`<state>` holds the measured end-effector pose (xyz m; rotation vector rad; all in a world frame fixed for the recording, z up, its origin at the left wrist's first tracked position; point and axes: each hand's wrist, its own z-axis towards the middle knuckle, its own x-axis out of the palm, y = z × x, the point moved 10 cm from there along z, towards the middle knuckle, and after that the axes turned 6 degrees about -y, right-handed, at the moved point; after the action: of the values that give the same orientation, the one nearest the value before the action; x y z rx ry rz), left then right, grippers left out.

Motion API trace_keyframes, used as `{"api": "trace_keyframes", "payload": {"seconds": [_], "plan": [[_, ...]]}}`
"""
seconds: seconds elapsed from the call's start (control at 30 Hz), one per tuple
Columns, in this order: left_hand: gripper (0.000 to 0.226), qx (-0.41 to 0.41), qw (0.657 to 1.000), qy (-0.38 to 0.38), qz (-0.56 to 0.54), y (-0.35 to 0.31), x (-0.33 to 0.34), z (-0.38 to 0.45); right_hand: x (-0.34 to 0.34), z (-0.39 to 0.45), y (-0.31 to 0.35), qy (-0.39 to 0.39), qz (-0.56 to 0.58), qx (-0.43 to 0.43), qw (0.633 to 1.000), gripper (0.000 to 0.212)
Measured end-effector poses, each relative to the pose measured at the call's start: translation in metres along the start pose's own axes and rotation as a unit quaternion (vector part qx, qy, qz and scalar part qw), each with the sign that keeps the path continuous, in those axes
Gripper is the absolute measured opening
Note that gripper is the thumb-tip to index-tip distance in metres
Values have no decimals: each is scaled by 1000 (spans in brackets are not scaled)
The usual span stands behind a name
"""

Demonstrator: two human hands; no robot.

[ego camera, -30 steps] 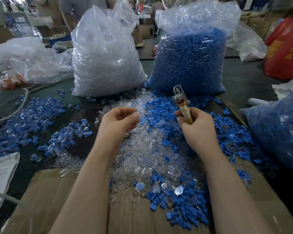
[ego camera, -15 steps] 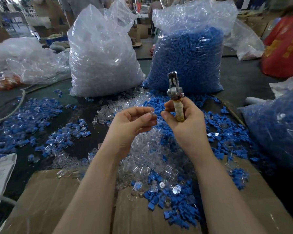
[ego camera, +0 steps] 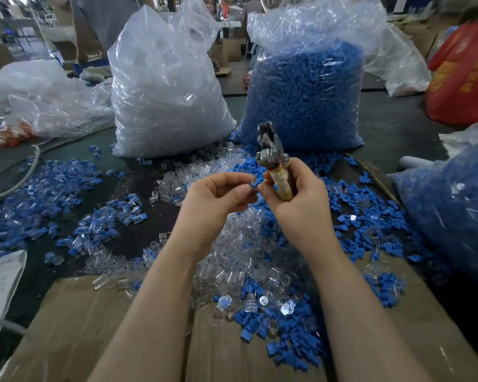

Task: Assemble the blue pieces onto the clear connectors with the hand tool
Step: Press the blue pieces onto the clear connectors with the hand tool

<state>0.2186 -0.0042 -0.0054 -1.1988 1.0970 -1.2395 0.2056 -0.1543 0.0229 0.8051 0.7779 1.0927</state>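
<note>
Your left hand (ego camera: 215,197) pinches a small clear connector (ego camera: 251,182) between thumb and fingertips, held up at the very tip of the fingers. Your right hand (ego camera: 298,199) is curled around the taped handle of the hand tool (ego camera: 271,158), whose metal head points upward and away from you; your right thumb tip sits just beside the connector, nearly touching it. Whether a blue piece is already between your fingers, you cannot tell.

Below both hands lies a mixed heap of loose clear connectors (ego camera: 240,244) and blue pieces (ego camera: 356,216), spilling over the dark table (ego camera: 138,232) and onto the flattened cardboard (ego camera: 100,326) nearest you. To your left is a scatter of assembled blue-and-clear parts (ego camera: 39,188). Behind the heap stand two big plastic bags, the bag of clear connectors (ego camera: 166,100) on the left and the bag of blue pieces (ego camera: 307,97) on the right.
</note>
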Motion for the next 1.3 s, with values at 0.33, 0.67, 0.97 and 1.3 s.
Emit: {"api": "trace_keyframes", "payload": {"seconds": [0.33,0.67,0.97,1.3], "plan": [[23,32,999,-32,30,-11,-5,-2,1,1,-6,-1,-11,10,1000,17],[20,49,996,-59,55,-14,-6,-1,0,2,-6,11,3,9,1000,15],[17,46,993,-92,51,-13,-6,-2,2,2,-9,19,11,21,1000,8],[14,53,993,-101,26,-14,-9,-2,8,1,-9,39,-19,14,999,6]]}}
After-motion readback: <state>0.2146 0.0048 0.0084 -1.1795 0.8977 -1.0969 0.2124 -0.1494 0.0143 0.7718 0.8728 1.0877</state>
